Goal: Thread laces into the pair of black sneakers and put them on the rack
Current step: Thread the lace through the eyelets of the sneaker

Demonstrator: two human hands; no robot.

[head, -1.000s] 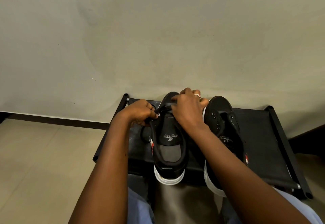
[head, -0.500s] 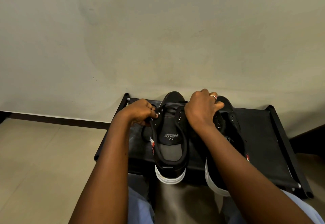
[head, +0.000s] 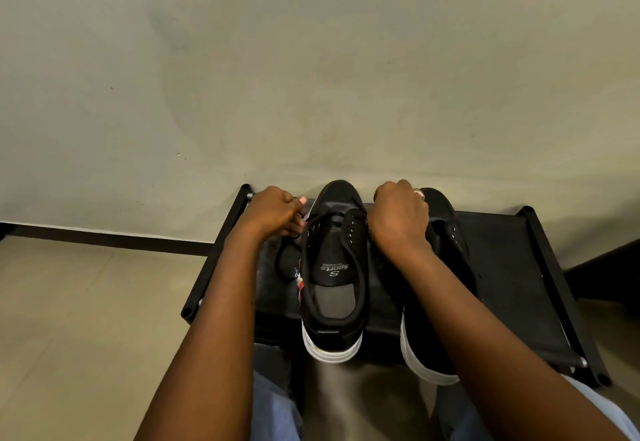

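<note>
While both sneakers sit side by side on the black rack [head: 512, 267], heels nearest, left sneaker [head: 334, 267] is partly laced. Left hand [head: 268, 213] fingers pinch the lace [head: 285, 253]; right hand [head: 398, 218] is curled beside right sneaker [head: 450, 232], grip unclear.

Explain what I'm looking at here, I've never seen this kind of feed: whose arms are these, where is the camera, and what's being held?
There is no machine: a person works bare-handed, and one camera on their head looks forward and down. On the black rack stand two black sneakers. The left hand pinches the black lace beside the left sneaker, where the lace crosses the front eyelets. The right hand is curled between the shoes, probably pulling the other lace end, though its fingers hide it. The right sneaker shows bare eyelets.
</note>
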